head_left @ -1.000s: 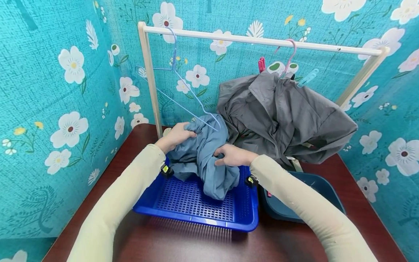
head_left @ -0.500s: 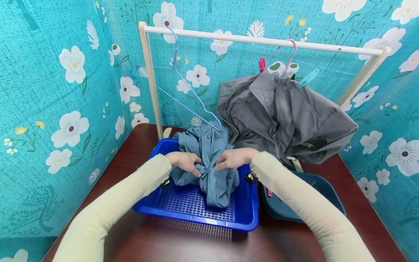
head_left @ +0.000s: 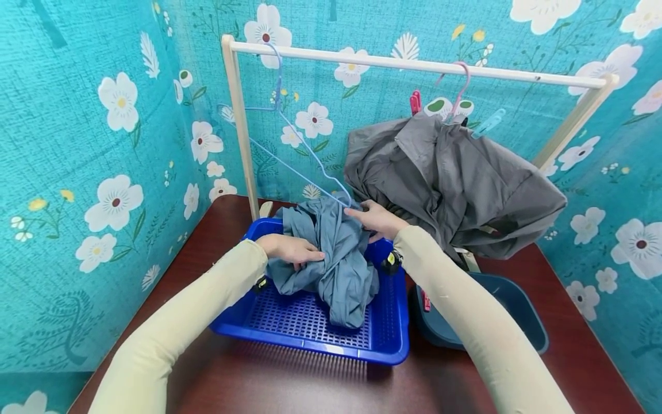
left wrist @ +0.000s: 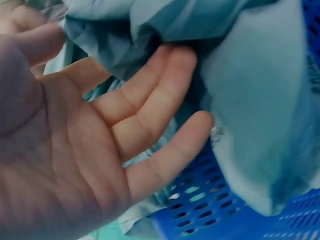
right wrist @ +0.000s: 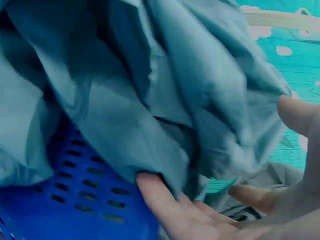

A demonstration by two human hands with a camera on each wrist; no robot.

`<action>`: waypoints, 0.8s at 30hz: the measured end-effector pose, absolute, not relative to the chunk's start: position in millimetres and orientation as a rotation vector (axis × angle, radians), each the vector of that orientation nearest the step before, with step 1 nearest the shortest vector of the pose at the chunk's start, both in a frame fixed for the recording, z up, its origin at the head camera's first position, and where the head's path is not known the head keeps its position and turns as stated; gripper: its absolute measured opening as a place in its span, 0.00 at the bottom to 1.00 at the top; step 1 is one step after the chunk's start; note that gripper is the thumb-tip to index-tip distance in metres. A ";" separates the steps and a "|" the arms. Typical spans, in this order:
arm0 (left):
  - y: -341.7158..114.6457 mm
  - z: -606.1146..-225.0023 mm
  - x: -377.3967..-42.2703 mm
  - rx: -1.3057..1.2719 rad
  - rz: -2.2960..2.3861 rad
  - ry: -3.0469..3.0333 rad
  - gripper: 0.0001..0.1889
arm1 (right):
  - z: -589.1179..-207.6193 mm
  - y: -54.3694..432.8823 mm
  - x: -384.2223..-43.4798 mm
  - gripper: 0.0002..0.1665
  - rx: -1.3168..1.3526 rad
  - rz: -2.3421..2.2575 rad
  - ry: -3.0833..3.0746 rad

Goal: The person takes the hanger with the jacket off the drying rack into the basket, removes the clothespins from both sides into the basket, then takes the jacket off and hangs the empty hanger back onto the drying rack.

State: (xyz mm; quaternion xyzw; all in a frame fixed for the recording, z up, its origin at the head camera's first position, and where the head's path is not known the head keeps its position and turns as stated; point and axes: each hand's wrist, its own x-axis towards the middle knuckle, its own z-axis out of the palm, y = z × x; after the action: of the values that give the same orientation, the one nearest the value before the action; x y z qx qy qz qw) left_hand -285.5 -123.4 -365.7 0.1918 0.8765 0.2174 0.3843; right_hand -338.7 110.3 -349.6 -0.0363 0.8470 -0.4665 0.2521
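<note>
A crumpled blue-grey garment lies bunched in the blue perforated basket, piled against its back. My left hand rests on the garment's left side; in the left wrist view its fingers reach loosely under a fold, palm showing. Over the garment's back right edge is my right hand, its thumb and fingers spread apart. The right wrist view has one of its fingertips touching the cloth's lower edge. Just above the pile dangles the lower end of a blue hanger.
A wooden rack stands behind the basket. On it a pink hanger carries a grey collared garment, with a pink clothespin and a light blue clothespin. To the right sits a dark blue tub.
The garment has sunk lower into the basket. My left hand came down and forward from the back left, loosening its hold. My right hand moved up to the garment's back right edge.
</note>
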 end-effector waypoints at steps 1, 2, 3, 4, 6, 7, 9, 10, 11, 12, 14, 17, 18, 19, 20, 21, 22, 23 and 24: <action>-124.9 -362.6 -286.5 0.487 0.554 2.244 0.29 | -352.2 109.3 -340.0 0.51 -0.094 -1.263 2.289; -126.9 -359.6 -288.1 0.476 0.559 2.265 0.28 | -354.6 108.4 -341.0 0.52 -0.084 -1.249 2.279; -129.2 -356.1 -289.6 0.457 0.566 2.297 0.27 | -356.4 107.6 -341.7 0.52 -0.082 -1.235 2.276; -132.0 -352.5 -291.6 0.436 0.562 2.350 0.27 | -357.9 107.2 -342.2 0.52 -0.078 -1.223 2.272; -137.3 -345.0 -295.1 0.374 0.555 2.489 0.25 | -360.5 107.0 -343.6 0.50 -0.076 -1.212 2.264; -140.0 -342.1 -297.1 0.329 0.550 2.565 0.25 | -361.3 107.0 -344.0 0.48 -0.069 -1.212 2.259; -145.1 -339.0 -301.6 0.223 0.567 2.665 0.28 | -362.1 107.7 -344.7 0.46 -0.060 -1.215 2.253; -147.5 -338.5 -304.2 0.167 0.613 2.675 0.31 | -362.2 108.2 -344.9 0.46 -0.057 -1.215 2.251; -149.2 -338.4 -305.9 0.125 0.692 2.650 0.32 | -362.4 108.6 -345.3 0.45 -0.057 -1.216 2.250; -151.5 -340.6 -309.4 0.086 0.789 2.600 0.35 | -362.8 109.0 -345.8 0.45 -0.055 -1.220 2.247; -155.1 -346.9 -315.8 0.027 0.983 2.460 0.39 | -363.5 109.8 -346.6 0.45 -0.054 -1.243 2.229; -157.2 -356.3 -322.7 0.017 1.178 2.280 0.41 | -365.0 110.5 -348.0 0.42 -0.084 -1.316 2.173; -156.9 -359.6 -324.9 0.027 1.203 2.257 0.41 | -365.9 110.6 -348.6 0.40 -0.097 -1.348 2.147; -155.4 -361.0 -325.2 0.041 1.221 2.242 0.41 | -366.1 110.4 -348.5 0.39 -0.111 -1.373 2.128; -153.3 -361.4 -324.7 0.061 1.229 2.236 0.43 | -366.2 110.2 -348.2 0.37 -0.122 -1.397 2.113; -150.8 -362.3 -324.8 0.076 1.240 2.230 0.44 | -366.5 109.7 -348.1 0.36 -0.134 -1.424 2.100; -147.7 -363.1 -324.7 0.098 1.246 2.226 0.45 | -366.6 109.1 -347.8 0.35 -0.148 -1.446 2.095; -144.0 -363.7 -324.3 0.118 1.242 2.230 0.46 | -366.3 108.2 -347.3 0.33 -0.157 -1.464 2.096; -140.3 -364.1 -323.9 0.136 1.236 2.233 0.47 | -366.1 107.3 -346.9 0.31 -0.173 -1.478 2.105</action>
State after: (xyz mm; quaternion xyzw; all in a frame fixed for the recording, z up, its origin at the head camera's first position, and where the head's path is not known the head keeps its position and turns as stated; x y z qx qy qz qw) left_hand -323.9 -140.3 -364.1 0.0508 0.8365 0.4629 0.2887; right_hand -346.9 107.3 -366.1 -0.0643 0.7844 -0.5507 0.2780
